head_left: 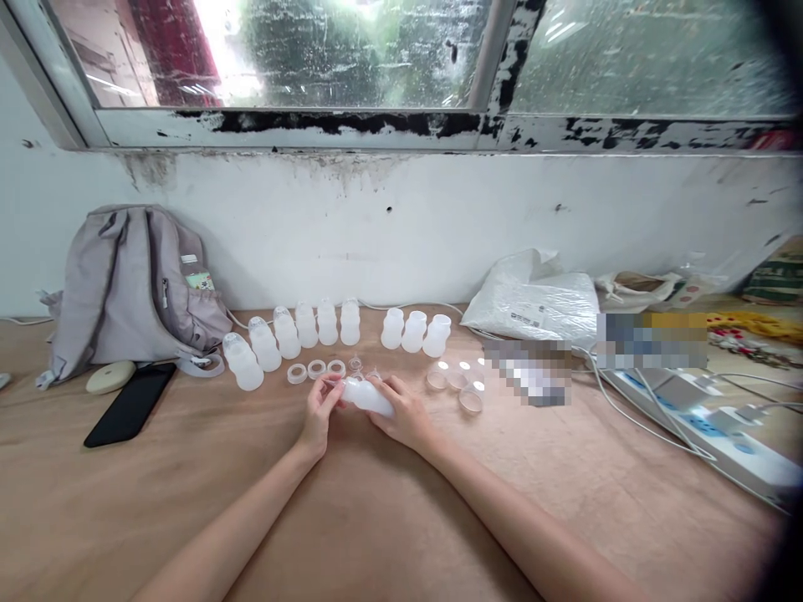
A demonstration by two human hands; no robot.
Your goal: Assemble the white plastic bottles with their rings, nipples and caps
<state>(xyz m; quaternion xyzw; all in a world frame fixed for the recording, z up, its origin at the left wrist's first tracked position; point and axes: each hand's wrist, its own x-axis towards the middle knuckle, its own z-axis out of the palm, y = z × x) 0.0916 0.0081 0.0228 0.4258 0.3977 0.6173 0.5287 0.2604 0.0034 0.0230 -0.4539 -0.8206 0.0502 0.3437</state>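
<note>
A frosted white baby bottle (370,396) lies tilted on its side between my hands, just above the table. My right hand (401,411) is wrapped round its body from the right. At its neck end, the fingers of my left hand (319,411) are pinched; any small part between them is hidden. Three white screw rings (317,368) lie just beyond my left hand. Clear bottle teats (355,364) stand beyond the held bottle, partly covered by my right hand. Several clear round caps (470,401) rest to the right of it.
Several bottles with clear caps (287,334) curve along the back left. Three uncapped bottles (414,333) stand by the wall. A grey backpack (131,284), black phone (130,405) and round beige case (111,378) are left. Plastic packaging (533,301) and a power strip (746,447) with cables lie right.
</note>
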